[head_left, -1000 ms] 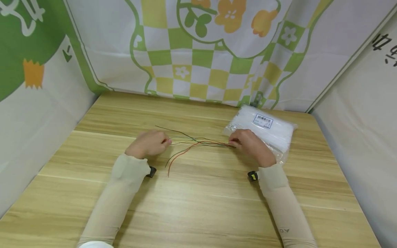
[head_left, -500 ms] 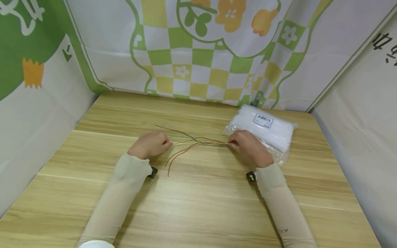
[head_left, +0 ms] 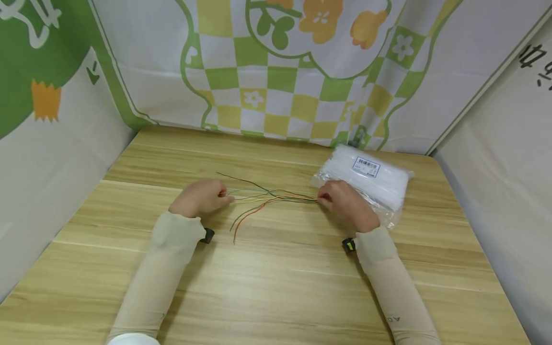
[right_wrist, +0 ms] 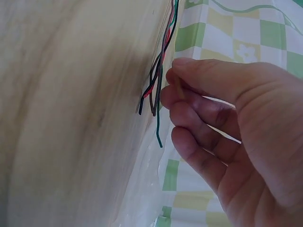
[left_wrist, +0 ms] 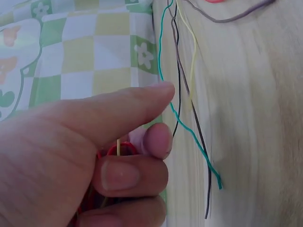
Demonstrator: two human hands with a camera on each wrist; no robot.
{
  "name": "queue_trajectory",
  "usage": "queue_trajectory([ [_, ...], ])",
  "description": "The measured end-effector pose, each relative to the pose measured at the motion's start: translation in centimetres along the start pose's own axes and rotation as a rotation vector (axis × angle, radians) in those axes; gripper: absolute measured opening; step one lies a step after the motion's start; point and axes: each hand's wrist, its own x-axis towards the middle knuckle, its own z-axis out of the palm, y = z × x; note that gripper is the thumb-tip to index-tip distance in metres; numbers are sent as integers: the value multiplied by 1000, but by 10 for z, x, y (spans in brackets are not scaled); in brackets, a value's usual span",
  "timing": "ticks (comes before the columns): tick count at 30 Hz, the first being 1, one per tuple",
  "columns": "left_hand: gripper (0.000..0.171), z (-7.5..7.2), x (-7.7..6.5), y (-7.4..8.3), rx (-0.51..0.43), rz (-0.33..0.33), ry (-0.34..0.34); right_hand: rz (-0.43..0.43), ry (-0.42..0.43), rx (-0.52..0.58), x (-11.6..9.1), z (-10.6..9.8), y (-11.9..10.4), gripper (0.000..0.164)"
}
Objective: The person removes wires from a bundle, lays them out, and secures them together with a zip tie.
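Several thin coloured wires (head_left: pixel 276 195), crossing at mid-length, stretch between the hands. The left hand (head_left: pixel 200 198), at their left end, has its fingers curled round red and pale yellow wires (left_wrist: pixel 118 150), mostly hidden in the palm. Its thumb and forefinger tips stand slightly apart. Beyond them in the left wrist view, a green wire (left_wrist: pixel 191 130), a black one and a yellow one (left_wrist: pixel 193 71) hang loose. At the right end, the right hand (head_left: pixel 345 203) pinches a yellow wire end (right_wrist: pixel 178 87) between thumb and fingers. Green, black and red ends (right_wrist: pixel 158 123) dangle beside its fingertips.
A clear plastic bag (head_left: pixel 366 175) of long white strips, with a barcode label, lies behind the right hand. The wooden table (head_left: pixel 276 287) ends at a patterned curtain (head_left: pixel 276 86) at the back, with white cloth at both sides.
The left hand has drawn slightly left, and the yellow wire, stretched between the hands a second ago, now sags loose at its left end. The right hand has shifted slightly left.
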Motion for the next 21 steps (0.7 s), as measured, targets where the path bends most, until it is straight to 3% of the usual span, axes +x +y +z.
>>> queue_trajectory([
  [10,48,1,2,15,63,73,88,41,24,31,-2,-5,-2,9],
  [21,47,13,8,32,63,144,125,-35,85,11,1,-13,-11,11],
])
